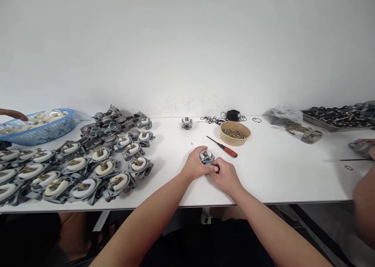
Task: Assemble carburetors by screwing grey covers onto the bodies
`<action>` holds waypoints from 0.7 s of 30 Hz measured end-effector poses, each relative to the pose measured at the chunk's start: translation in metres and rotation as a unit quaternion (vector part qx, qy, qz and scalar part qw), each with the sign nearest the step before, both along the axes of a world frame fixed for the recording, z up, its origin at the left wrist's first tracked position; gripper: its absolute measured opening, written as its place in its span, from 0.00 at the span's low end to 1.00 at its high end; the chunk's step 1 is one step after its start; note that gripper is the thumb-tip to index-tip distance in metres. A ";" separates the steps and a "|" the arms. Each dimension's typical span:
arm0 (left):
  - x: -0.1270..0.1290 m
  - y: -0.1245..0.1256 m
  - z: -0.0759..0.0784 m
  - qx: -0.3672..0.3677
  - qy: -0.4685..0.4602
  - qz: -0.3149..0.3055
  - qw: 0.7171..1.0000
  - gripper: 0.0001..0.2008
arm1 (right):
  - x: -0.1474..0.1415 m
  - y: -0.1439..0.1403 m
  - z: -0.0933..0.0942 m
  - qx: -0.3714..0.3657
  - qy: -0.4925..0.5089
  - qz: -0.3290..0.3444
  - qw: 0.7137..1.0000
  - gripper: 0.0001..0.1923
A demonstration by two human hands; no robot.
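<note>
Between my two hands, just above the near part of the white table (263,173), is a carburetor body (206,156) with a white ring-shaped float facing up. My left hand (195,164) wraps round its left side, thumb along the near edge. My right hand (225,175) has its fingers closed at the near right side of the body, and whether a small part is pinched there is hidden. Beyond the right hand lies a red-handled screwdriver (230,151). Behind it a tan bowl (248,133) holds small brass parts (234,133).
Many carburetor bodies with floats (84,189) cover the left side, with grey metal bowls (113,120) heaped behind. A blue basket (55,132) has a co-worker's hand (14,114) over it. Black rings (233,115), a plastic bag (285,114) and a metal tray (336,128) stand right.
</note>
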State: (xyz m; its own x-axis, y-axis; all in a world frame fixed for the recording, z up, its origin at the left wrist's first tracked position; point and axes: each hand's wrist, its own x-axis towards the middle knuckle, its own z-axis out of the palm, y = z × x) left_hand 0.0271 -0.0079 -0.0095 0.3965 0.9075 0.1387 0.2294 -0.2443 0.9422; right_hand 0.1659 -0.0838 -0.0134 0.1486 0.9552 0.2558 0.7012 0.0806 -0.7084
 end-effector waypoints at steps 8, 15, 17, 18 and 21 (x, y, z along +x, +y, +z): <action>-0.001 -0.001 0.007 -0.010 0.000 -0.011 1.000 0.40 | 0.004 -0.006 0.006 0.001 0.002 0.025 1.000 0.03; -0.003 0.003 0.005 -0.022 -0.005 -0.037 0.999 0.38 | 0.006 -0.009 0.005 0.002 0.049 0.037 0.998 0.05; -0.003 0.005 0.004 -0.019 -0.010 -0.044 0.999 0.37 | 0.007 -0.011 0.003 0.002 0.056 0.039 0.998 0.06; -0.003 0.005 0.003 -0.016 -0.013 -0.045 0.999 0.37 | 0.008 -0.011 0.003 0.003 0.058 0.040 0.998 0.06; -0.003 0.005 0.001 -0.011 -0.020 -0.041 0.999 0.36 | 0.013 -0.013 0.000 0.007 0.064 0.036 0.997 0.08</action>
